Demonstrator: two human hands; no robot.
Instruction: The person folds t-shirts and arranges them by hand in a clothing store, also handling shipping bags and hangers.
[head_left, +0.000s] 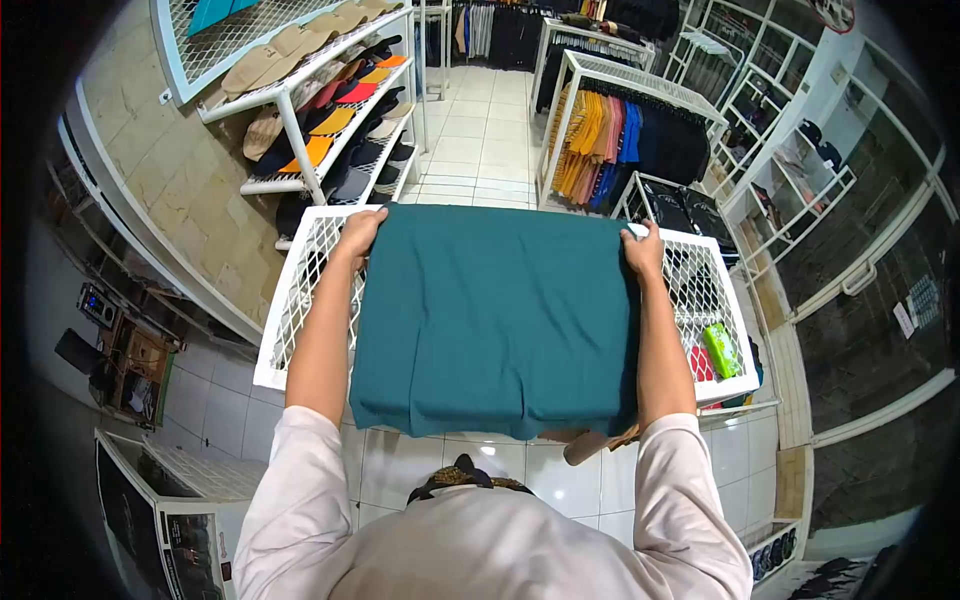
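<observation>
A teal-green cloth lies spread over a white wire-mesh table, with soft creases running down it and its near edge hanging past the table's front. At its far left corner, my left hand is closed, fingers gripping the edge. My right hand pinches the far right corner, thumb on top. Both arms reach forward along the cloth's sides.
A green packet sits on the mesh at the right. Caps fill a white shelf at the far left. Beyond the table, shirts hang on a white rack. Glass doors line the right side.
</observation>
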